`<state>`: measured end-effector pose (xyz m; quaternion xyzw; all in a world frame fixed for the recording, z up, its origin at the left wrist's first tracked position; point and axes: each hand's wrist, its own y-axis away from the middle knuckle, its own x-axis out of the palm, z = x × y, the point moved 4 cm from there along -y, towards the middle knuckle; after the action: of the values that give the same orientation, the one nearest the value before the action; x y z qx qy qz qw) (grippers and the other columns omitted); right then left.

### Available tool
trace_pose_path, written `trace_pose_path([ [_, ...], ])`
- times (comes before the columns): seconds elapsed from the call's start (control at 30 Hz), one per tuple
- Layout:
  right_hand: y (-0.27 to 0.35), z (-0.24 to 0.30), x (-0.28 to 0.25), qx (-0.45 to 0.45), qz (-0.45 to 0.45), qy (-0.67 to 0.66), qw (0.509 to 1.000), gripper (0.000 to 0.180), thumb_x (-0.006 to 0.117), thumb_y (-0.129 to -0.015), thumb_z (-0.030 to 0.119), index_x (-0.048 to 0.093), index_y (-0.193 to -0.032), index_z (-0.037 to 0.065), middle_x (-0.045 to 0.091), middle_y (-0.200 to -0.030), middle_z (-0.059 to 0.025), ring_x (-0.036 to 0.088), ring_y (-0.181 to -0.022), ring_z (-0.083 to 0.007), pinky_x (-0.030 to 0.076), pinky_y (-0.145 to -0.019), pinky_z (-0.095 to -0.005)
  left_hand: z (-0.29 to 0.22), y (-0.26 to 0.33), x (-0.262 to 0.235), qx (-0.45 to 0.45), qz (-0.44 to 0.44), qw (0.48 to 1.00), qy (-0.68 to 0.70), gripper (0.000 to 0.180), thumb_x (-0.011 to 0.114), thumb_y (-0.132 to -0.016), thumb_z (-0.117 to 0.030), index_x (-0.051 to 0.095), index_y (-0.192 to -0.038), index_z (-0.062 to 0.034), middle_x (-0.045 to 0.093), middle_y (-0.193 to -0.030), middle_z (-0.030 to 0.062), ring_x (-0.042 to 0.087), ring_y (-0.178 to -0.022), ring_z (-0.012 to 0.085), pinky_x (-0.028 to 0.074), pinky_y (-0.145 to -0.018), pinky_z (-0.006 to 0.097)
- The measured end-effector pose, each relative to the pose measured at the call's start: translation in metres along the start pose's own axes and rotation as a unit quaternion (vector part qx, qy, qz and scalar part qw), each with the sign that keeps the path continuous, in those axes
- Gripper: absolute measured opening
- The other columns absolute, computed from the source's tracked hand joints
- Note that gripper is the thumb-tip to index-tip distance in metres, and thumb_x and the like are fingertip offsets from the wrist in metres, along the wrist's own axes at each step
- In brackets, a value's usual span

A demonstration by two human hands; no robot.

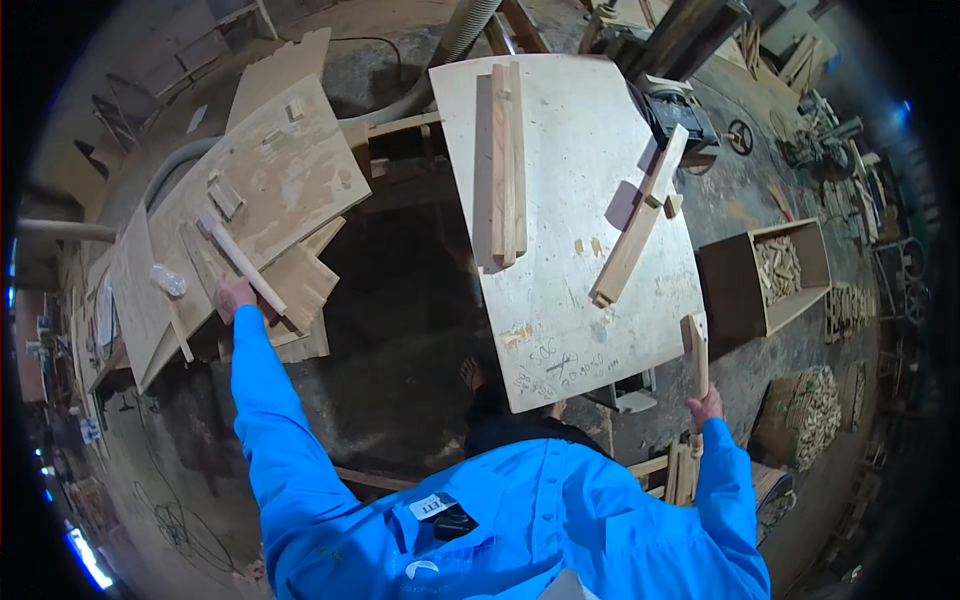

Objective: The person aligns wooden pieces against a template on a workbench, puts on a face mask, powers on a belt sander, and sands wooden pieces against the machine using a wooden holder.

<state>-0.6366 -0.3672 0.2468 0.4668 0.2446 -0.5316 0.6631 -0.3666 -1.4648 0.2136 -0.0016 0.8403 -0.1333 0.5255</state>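
My left hand (235, 297) reaches out over the left work board, its fingers closed on the near end of a flat wooden slat (202, 262). A pale rounded wooden bar (244, 266) lies right beside that slat. Off the right edge of the white-topped table (570, 340), my right hand (707, 408) is wrapped around the lower part of a wooden leg (698, 350), which stands roughly upright. On the white top rest a pair of long wooden bars (508, 165) side by side and a jointed wooden piece (640, 235) with a short side block.
The left board (300, 170) carries small wood blocks and a clear plastic bottle (168, 281). Right of the white table stands an open box (795, 270) of wood pieces. Farther right is a bundle of sticks (810, 420). A ribbed hose (465, 30) runs behind the tables.
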Motion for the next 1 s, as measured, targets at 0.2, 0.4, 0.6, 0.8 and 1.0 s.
trace_pose_path([
  [0.2, 0.003, 0.025, 0.002, 0.048, -0.019, 0.059, 0.997, 0.063, 0.083, -0.074, 0.013, 0.059, -0.131, 0.004, 0.072, -0.109, -0.0211, 0.07, -0.103, -0.0357, 0.054, -0.091, -0.0449, -0.066, 0.137, -0.008, 0.195, -0.026, 0.975, 0.106, 0.048, 0.07, -0.093, -0.017, 0.061, -0.136, 0.0011, 0.062, -0.135, 0.024, 0.057, -0.124, 0.0416, 0.049, -0.104, 0.048],
  [0.4, 0.011, 0.049, -0.003, 0.011, -0.023, 0.06, 0.998, 0.055, 0.082, -0.075, 0.017, 0.061, -0.124, 0.004, 0.072, -0.108, -0.0247, 0.068, -0.106, -0.0456, 0.054, -0.09, -0.0515, -0.222, 0.331, -0.047, 0.223, 0.132, 0.908, 0.33, 0.03, 0.072, -0.094, -0.012, 0.071, -0.122, -0.0042, 0.068, -0.121, 0.0153, 0.068, -0.106, 0.0289, 0.057, -0.087, 0.037],
  [0.6, 0.009, 0.033, 0.001, -0.03, -0.02, 0.015, 0.999, 0.057, 0.083, -0.073, 0.018, 0.062, -0.124, 0.004, 0.072, -0.106, -0.0251, 0.069, -0.105, -0.0451, 0.054, -0.089, -0.0512, -0.38, 0.415, -0.057, 0.451, 0.127, 0.851, 0.238, 0.041, 0.07, -0.096, -0.027, 0.067, -0.13, -0.0054, 0.057, -0.146, 0.0172, 0.047, -0.142, 0.0358, 0.037, -0.117, 0.049],
  [0.8, 0.012, 0.049, 0.001, -0.033, -0.004, -0.031, 0.999, 0.054, 0.081, -0.074, 0.022, 0.064, -0.123, 0.006, 0.073, -0.106, -0.0235, 0.069, -0.104, -0.0445, 0.054, -0.089, -0.0522, -0.426, 0.427, -0.009, 0.491, 0.056, 0.852, -0.173, 0.077, 0.058, -0.099, -0.056, 0.046, -0.152, -0.0014, 0.039, -0.161, 0.0177, 0.019, -0.157, 0.0366, 0.01, -0.123, 0.068],
  [1.0, 0.018, 0.056, -0.013, 0.0, 0.002, -0.066, 0.998, 0.049, 0.077, -0.075, 0.026, 0.064, -0.118, 0.005, 0.073, -0.106, -0.0254, 0.069, -0.102, -0.0465, 0.055, -0.088, -0.0544, -0.448, 0.45, 0.016, 0.545, 0.116, 0.823, -0.111, 0.066, 0.063, -0.098, -0.044, 0.049, -0.147, -0.0008, 0.043, -0.155, 0.0235, 0.033, -0.149, 0.0424, 0.025, -0.122, 0.059],
])
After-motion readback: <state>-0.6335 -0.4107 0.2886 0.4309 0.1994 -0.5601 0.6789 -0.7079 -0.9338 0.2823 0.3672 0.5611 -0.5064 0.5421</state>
